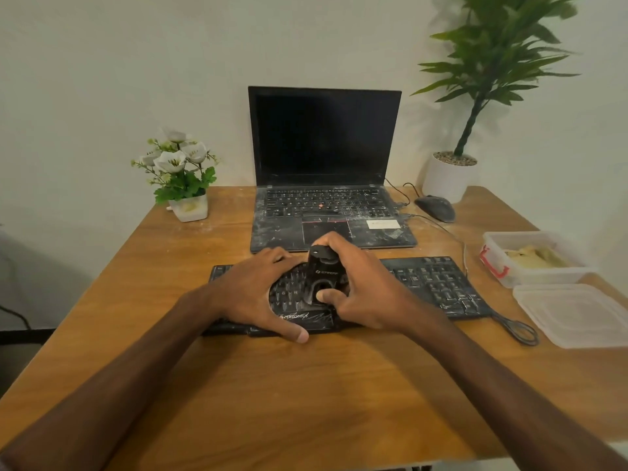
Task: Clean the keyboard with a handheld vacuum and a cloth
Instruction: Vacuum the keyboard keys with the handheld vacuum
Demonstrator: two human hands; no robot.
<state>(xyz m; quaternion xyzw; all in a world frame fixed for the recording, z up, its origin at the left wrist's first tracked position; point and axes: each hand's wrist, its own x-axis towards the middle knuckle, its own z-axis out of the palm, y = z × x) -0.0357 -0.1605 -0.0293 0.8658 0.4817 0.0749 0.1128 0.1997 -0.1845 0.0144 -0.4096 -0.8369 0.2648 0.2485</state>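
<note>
A black keyboard [435, 283], dusted with white powder, lies across the middle of the wooden desk [306, 385]. A small black handheld vacuum [323, 271] stands on its middle keys. My right hand [363, 287] grips the vacuum, fingers over its top and thumb on its front. My left hand [261, 294] rests flat on the keyboard's left half, thumb at the front edge. A yellowish cloth [533, 256] lies in a clear container at the right.
A dusty open laptop [326, 198] sits behind the keyboard, with a mouse [436, 207] to its right. A flower pot [185, 185] stands back left, a tall plant [448, 175] back right. The clear container [530, 277] and its lid [577, 314] occupy the right edge.
</note>
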